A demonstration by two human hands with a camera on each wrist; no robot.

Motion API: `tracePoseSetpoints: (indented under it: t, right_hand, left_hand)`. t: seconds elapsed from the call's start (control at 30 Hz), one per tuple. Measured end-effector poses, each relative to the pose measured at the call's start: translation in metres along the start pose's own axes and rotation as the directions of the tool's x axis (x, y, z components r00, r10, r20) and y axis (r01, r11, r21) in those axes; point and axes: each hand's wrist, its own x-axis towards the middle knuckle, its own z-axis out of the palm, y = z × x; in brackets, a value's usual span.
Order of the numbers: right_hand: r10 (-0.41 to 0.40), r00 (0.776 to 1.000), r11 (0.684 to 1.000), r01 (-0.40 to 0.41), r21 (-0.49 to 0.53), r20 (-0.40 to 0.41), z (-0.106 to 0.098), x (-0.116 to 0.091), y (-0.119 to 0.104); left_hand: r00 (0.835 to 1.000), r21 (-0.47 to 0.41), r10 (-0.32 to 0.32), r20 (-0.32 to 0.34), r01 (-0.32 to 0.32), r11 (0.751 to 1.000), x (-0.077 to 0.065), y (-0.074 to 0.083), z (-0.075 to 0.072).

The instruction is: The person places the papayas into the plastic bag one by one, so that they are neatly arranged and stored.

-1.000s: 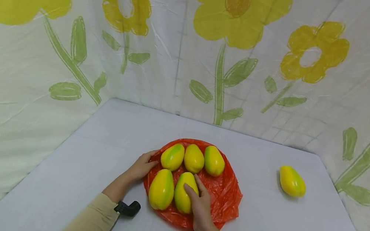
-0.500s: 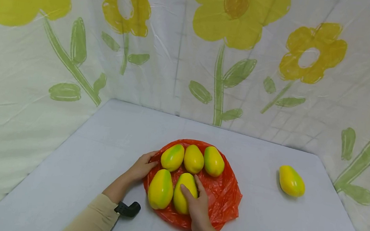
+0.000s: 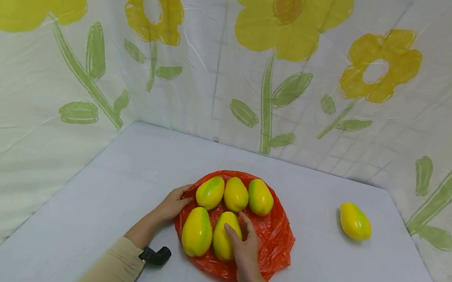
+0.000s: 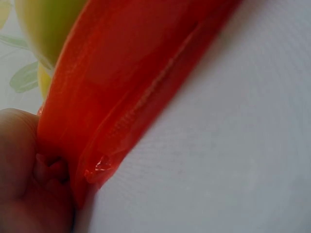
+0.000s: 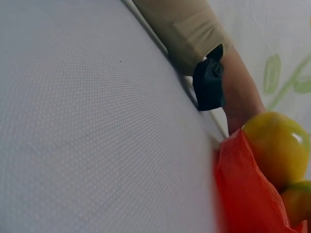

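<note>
An opened red plastic bag (image 3: 267,236) lies on the table with several yellow-green papayas in it, three along the back and two in front. My left hand (image 3: 172,203) pinches the bag's left rim, its thumb over the inner side; the left wrist view shows the red plastic (image 4: 112,87) folded against that hand. My right hand (image 3: 247,252) is at the front right papaya (image 3: 222,238), thumb overlapping its side. Its forefinger stands a little off the fruit, with red plastic showing between. The right wrist view shows a papaya (image 5: 277,148) above the bag's edge.
One more papaya (image 3: 355,221) lies alone on the right of the white table (image 3: 319,277). A white curtain (image 3: 199,79) printed with yellow flowers hangs around the back and sides. A black wrist device (image 3: 155,255) sits on my left forearm.
The right hand and the front right papaya shift slightly right, and the forefinger eases off the fruit. My left hand stays at the bag's rim. The lone papaya stays put.
</note>
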Motion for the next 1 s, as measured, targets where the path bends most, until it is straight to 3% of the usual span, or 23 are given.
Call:
tracePoseSetpoints:
  t: [0.63, 1.0]
  right_hand:
    - [-0.107, 0.993, 0.993, 0.109, -0.042, 0.045, -0.030, 0.006, -0.025]
    - [-0.096, 0.995, 0.988, 0.099, -0.120, 0.032, -0.081, 0.028, -0.041]
  left_hand:
    - [1.000, 0.010, 0.009, 0.006, -0.009, 1.000, 0.000, -0.002, -0.001]
    - [1.000, 0.015, 0.016, -0.002, -0.016, 1.000, 0.001, -0.002, -0.001]
